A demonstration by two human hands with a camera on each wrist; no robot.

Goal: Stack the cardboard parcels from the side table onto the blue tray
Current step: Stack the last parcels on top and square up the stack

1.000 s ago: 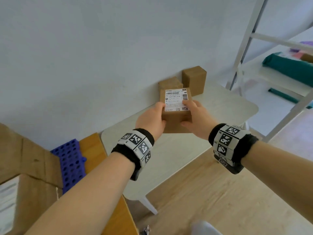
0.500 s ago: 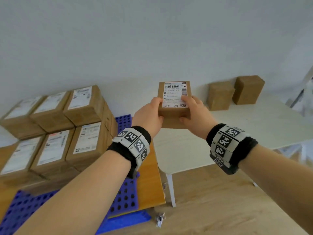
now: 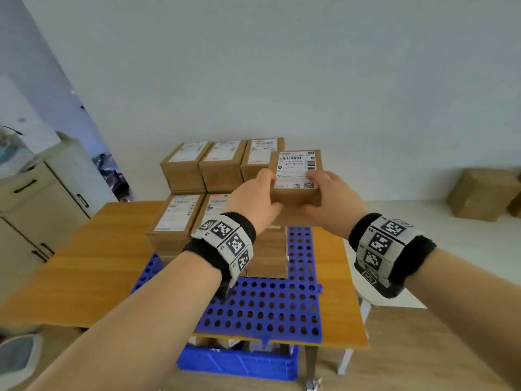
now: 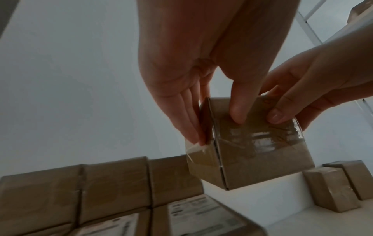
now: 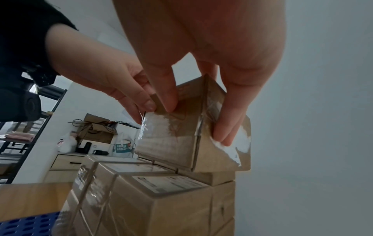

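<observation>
A small cardboard parcel (image 3: 296,176) with a white shipping label is held in the air between both hands, above the front right of the stack. My left hand (image 3: 255,198) grips its left side, my right hand (image 3: 328,200) its right side. Seen from the left wrist, the parcel (image 4: 252,151) has a taped underside with thumbs on it; the right wrist view shows the same parcel (image 5: 181,143) just above the stack. Several labelled parcels (image 3: 203,170) stand stacked on the blue perforated tray (image 3: 267,306). Two more parcels (image 3: 479,194) rest on the white side table (image 3: 408,221).
The tray lies on a wooden table (image 3: 84,263). A blue crate (image 3: 239,362) sits under that table's front edge. A beige cabinet (image 3: 36,210) stands at the left, and the white wall is close behind the stack.
Both hands carried the parcel leftward from the side table to above the stack on the tray. The view swung left, so the stack is now centred and the side table lies at the right edge.
</observation>
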